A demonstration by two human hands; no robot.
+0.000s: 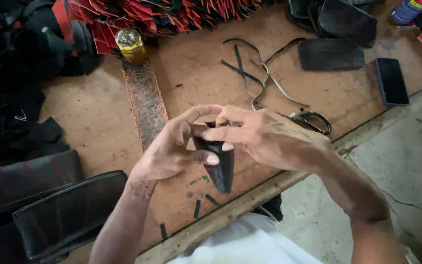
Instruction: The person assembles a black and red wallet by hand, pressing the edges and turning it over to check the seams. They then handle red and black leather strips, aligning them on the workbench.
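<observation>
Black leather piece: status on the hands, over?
Both hands on it: left hand and right hand pinch the black leather piece above the wooden table. Scissors behind the right hand, apart.

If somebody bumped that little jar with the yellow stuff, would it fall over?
The jar looks short and squat, standing upright on the wooden table, so it probably resists tipping. If knocked flat, its round body would likely roll. It appears to be glass, so possibly breakable.
</observation>
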